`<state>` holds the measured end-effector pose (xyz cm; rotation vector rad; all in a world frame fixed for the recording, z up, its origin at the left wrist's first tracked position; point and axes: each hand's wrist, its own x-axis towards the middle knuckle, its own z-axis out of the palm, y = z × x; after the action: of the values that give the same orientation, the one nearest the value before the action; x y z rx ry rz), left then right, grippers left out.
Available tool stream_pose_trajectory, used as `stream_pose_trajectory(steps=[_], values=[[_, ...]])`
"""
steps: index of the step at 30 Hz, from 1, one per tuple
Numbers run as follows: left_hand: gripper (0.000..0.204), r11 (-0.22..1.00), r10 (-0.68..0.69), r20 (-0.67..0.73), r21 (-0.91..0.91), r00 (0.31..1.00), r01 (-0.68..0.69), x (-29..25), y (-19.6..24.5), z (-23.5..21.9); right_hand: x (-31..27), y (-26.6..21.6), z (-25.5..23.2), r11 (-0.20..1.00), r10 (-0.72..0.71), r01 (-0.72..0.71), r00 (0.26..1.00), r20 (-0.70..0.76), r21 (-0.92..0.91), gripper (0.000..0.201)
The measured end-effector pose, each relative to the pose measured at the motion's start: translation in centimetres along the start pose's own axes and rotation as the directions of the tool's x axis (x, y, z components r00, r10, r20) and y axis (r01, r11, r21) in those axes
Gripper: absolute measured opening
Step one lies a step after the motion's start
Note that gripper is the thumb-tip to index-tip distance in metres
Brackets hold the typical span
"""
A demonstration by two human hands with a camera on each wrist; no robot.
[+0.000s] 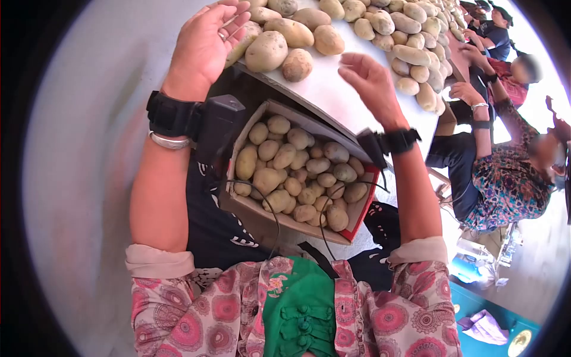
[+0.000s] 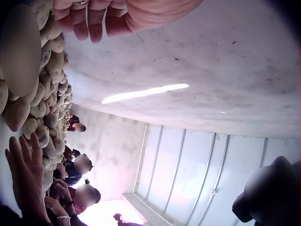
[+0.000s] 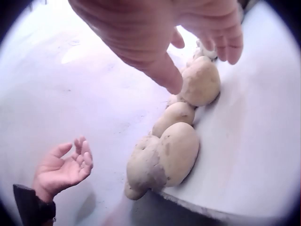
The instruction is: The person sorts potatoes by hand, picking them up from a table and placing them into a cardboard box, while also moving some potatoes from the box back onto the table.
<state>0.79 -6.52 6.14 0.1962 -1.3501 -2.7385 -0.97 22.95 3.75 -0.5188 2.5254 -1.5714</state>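
Observation:
In the head view my left hand point(image 1: 202, 50) is raised, palm up with relaxed fingers, beside large potatoes point(image 1: 266, 52) near the table's edge; it holds nothing. My right hand point(image 1: 372, 86) hovers over the white table point(image 1: 351, 104) with its fingers loosely bent and nothing in them. A cardboard box point(image 1: 238, 143) full of potatoes point(image 1: 285, 156) stands below the edge, between my forearms. The left wrist view shows my left hand point(image 2: 127, 16) at the top. Over a row of potatoes point(image 3: 178, 153), the right wrist view has my right hand point(image 3: 160, 33) with fingers apart.
A big pile of potatoes point(image 1: 410, 41) covers the table's far right part. Several people sit or stand along the right side, one in a patterned top point(image 1: 511, 184). A teal surface point(image 1: 493, 321) with a purple cloth point(image 1: 486, 327) is at the lower right.

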Motion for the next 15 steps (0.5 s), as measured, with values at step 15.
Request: stream_pose_trajectory(steps=[15], values=[[0.017,0.993,0.081,-0.078,0.092,0.994,-0.074,-1.6,-0.2,1.1,-15.5,11.6,16.8,0.931,-0.167,0.266,0.919,0.356,-0.248,0.029]])
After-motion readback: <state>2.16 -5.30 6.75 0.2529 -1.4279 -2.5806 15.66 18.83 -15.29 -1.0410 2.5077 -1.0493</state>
